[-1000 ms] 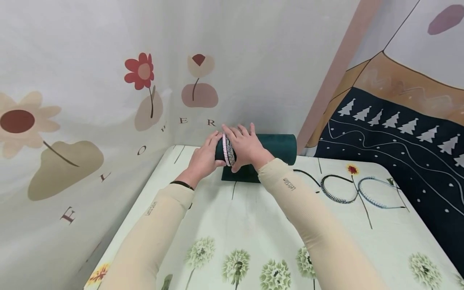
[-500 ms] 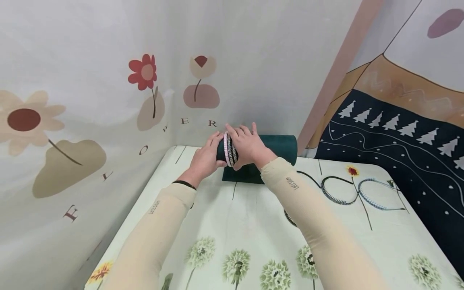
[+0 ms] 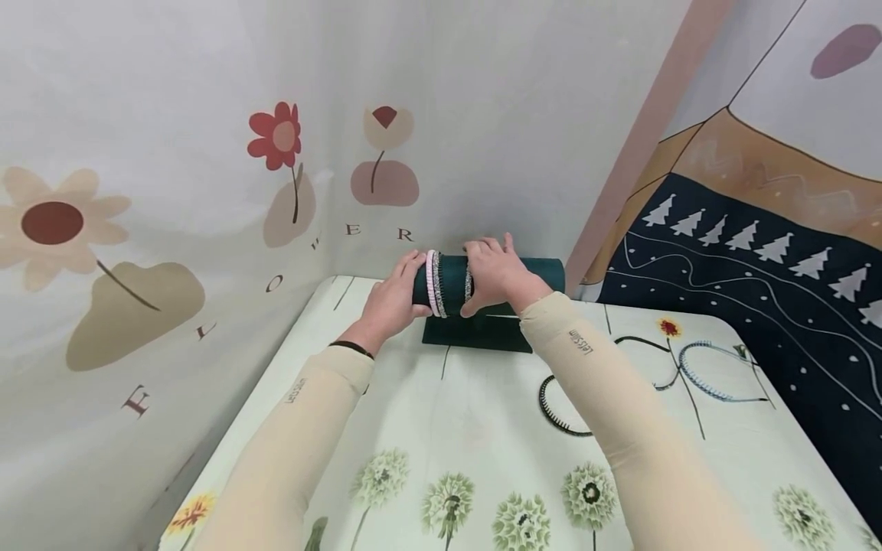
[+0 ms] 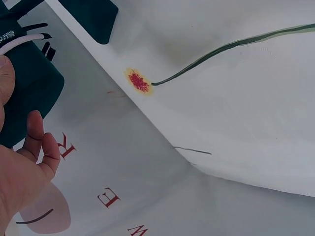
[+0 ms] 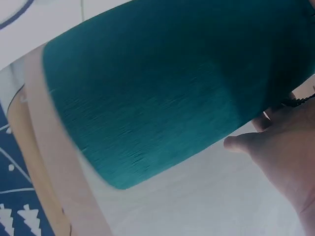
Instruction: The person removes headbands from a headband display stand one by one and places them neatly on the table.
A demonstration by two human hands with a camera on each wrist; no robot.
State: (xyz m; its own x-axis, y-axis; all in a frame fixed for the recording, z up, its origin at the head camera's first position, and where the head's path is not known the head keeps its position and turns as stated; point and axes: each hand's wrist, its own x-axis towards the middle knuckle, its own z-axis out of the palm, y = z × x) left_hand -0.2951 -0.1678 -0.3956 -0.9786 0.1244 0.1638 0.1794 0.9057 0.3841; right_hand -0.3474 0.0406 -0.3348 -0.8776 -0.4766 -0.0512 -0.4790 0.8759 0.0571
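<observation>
A dark green velvet headband stand (image 3: 546,274), a roll on a flat base (image 3: 475,334), stands at the back of the table. Over its left end sit a pink headband (image 3: 433,285) and a silver-and-black headband (image 3: 442,286), side by side. My left hand (image 3: 389,302) grips that end, fingers over the top and thumb in front, right beside the pink headband. Further along the roll, my right hand (image 3: 499,274) holds another silver-and-black headband (image 3: 469,285) between thumb and fingers. Its toothed end (image 5: 299,102) shows beside that hand in the right wrist view.
A black toothed headband (image 3: 551,409) lies on the table, partly behind my right sleeve (image 3: 599,367). Farther right lie a dark headband (image 3: 641,340), also partly covered, and a light blue headband (image 3: 703,375). A printed curtain (image 3: 496,153) hangs close behind the stand.
My right hand has slid right along the roll with one headband, opening a gap from the two at the left end. My left hand has stayed on the roll's end.
</observation>
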